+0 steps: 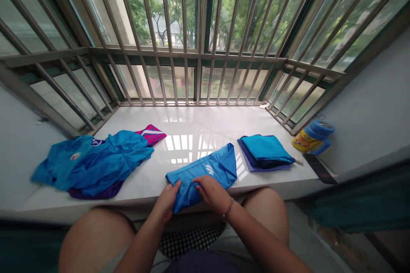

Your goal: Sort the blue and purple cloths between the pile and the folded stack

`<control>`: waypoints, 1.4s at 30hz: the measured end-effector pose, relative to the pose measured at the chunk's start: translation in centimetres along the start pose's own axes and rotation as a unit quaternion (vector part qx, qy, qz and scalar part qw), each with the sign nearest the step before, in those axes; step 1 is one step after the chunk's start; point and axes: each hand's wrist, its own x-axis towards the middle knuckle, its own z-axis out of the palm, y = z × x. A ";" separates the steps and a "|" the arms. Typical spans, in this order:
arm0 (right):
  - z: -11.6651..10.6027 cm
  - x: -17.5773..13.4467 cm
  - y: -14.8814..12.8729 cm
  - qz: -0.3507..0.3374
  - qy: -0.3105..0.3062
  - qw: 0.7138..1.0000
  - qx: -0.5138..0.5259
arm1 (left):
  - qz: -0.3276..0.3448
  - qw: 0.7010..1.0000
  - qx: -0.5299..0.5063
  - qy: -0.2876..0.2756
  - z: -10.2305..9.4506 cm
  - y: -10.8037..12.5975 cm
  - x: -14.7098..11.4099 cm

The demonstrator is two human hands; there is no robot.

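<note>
At the left of the frame a loose heap of blue garments (96, 164) lies on the white counter (188, 126), a pink patterned piece (153, 133) poking out behind it. In the lower centre, the left hand (168, 198) pinches the near edge of a blue garment (205, 172); the right hand (213, 192) presses flat on it, perhaps gripping a fold. Further right sits a folded stack (265, 152), then a yellow cup (312, 137).

Glossy white stone sill (192, 130), smooth sheeny blue cloth garment (208, 170), dull metal bars (198, 30), shiny plastic cup (312, 136).
</note>
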 end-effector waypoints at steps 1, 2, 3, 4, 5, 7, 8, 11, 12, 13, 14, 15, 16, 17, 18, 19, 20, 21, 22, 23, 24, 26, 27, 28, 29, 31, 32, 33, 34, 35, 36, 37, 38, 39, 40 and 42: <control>-0.8 0.4 0.8 0.030 0.001 0.999 -0.040 | 0.026 0.997 0.075 0.016 -1.3 0.4 0.3; -1.6 0.9 1.6 0.058 -0.002 0.995 -0.080 | 0.055 0.984 0.163 0.038 -2.6 0.9 0.5; -2.3 1.4 2.5 0.084 -0.007 0.990 -0.116 | 0.085 0.961 0.255 0.066 -3.9 1.4 0.7; -2.8 1.9 3.3 0.107 -0.011 0.984 -0.145 | 0.110 0.928 0.342 0.096 -5.1 2.0 0.8; -3.3 2.4 4.1 0.129 -0.012 0.978 -0.165 | 0.126 0.891 0.416 0.128 -6.3 2.5 0.9; -3.9 3.2 5.3 0.173 -0.001 0.967 -0.188 | 0.135 0.822 0.520 0.189 -8.3 3.5 1.0; -4.1 3.5 5.7 0.198 0.002 0.959 -0.200 | 0.137 0.793 0.552 0.220 -9.1 4.0 1.0; -4.4 4.0 6.1 0.265 -0.007 0.935 -0.234 | 0.172 0.727 0.596 0.293 -10.5 4.9 1.5; -4.5 4.1 6.0 0.273 -0.015 0.931 -0.241 | 0.199 0.710 0.604 0.302 -10.8 5.1 1.8; -4.6 4.0 5.9 0.269 -0.025 0.931 -0.244 | 0.231 0.695 0.610 0.301 -11.0 5.1 2.3; -4.7 3.8 5.7 0.258 -0.037 0.934 -0.244 | 0.264 0.685 0.614 0.291 -11.1 5.0 2.8; -4.8 3.4 5.6 0.241 -0.049 0.939 -0.239 | 0.298 0.679 0.613 0.274 -11.1 4.9 3.5; -4.9 2.9 5.6 0.226 -0.062 0.944 -0.232 | 0.328 0.678 0.607 0.253 -11.2 4.6 4.1; -5.0 2.3 5.6 0.217 -0.073 0.947 -0.226 | 0.351 0.681 0.598 0.236 -11.3 4.3 4.7; -5.1 1.6 5.6 0.213 -0.081 0.948 -0.221 | 0.366 0.685 0.589 0.223 -11.3 4.0 5.3; -5.3 0.7 5.7 0.213 -0.085 0.949 -0.216 | 0.375 0.689 0.581 0.214 -11.4 3.7 5.7; -5.5 -0.3 5.9 0.214 -0.086 0.950 -0.212 | 0.380 0.692 0.577 0.210 -11.5 3.4 6.1; -5.7 -1.3 6.2 0.212 -0.084 0.951 -0.209 | 0.383 0.693 0.575 0.208 -11.6 3.2 6.3; -6.0 -2.4 6.5 0.210 -0.079 0.952 -0.210 | 0.383 0.693 0.574 0.208 -11.6 3.0 6.4; -6.4 -3.5 6.9 0.210 -0.072 0.951 -0.213 | 0.381 0.693 0.574 0.211 -11.7 3.0 6.4; -6.8 -4.6 7.2 0.213 -0.062 0.950 -0.218 | 0.377 0.693 0.576 0.215 -11.7 3.0 6.3; -7.5 -6.4 8.0 0.229 -0.036 0.945 -0.228 | 0.365 0.693 0.580 0.225 -11.7 3.2 6.0; -7.9 -7.1 8.4 0.240 -0.024 0.942 -0.232 | 0.358 0.694 0.583 0.227 -11.6 3.4 5.9; -8.2 -7.6 8.7 0.248 -0.015 0.940 -0.234 | 0.352 0.696 0.584 0.227 -11.6 3.6 5.7; -8.3 -8.0 8.9 0.253 -0.008 0.939 -0.234 | 0.347 0.699 0.583 0.225 -11.5 3.7 5.5; -8.3 -8.0 9.1 0.253 0.009 0.941 -0.226 | 0.342 0.711 0.575 0.217 -11.5 4.0 5.2; -8.2 -7.7 9.1 0.248 0.021 0.944 -0.216 | 0.340 0.718 0.569 0.212 -11.6 4.2 5.1; -7.9 -7.3 9.0 0.242 0.035 0.948 -0.205 | 0.340 0.726 0.561 0.208 -11.6 4.3 4.9; -7.6 -6.6 8.8 0.239 0.048 0.950 -0.195 | 0.343 0.732 0.553 0.204 -11.6 4.4 4.7; -7.2 -5.8 8.6 0.240 0.058 0.950 -0.190 | 0.350 0.736 0.545 0.199 -11.7 4.4 4.4; -6.9 -4.9 8.3 0.249 0.060 0.948 -0.191 | 0.361 0.738 0.537 0.194 -11.7 4.4 4.1; -6.6 -4.0 8.1 0.266 0.056 0.942 -0.197 | 0.374 0.738 0.529 0.188 -11.6 4.4 3.8; -6.4 -3.1 7.9 0.290 0.048 0.934 -0.204 | 0.387 0.738 0.523 0.178 -11.6 4.4 3.4; -6.3 -2.4 7.7 0.317 0.039 0.924 -0.209 | 0.399 0.739 0.516 0.169 -11.5 4.3 2.9; -6.2 -1.7 7.6 0.340 0.031 0.916 -0.209 | 0.411 0.740 0.508 0.163 -11.5 4.2 2.4; -6.2 -0.9 7.6 0.364 0.028 0.911 -0.193 | 0.435 0.741 0.486 0.161 -11.4 4.1 1.3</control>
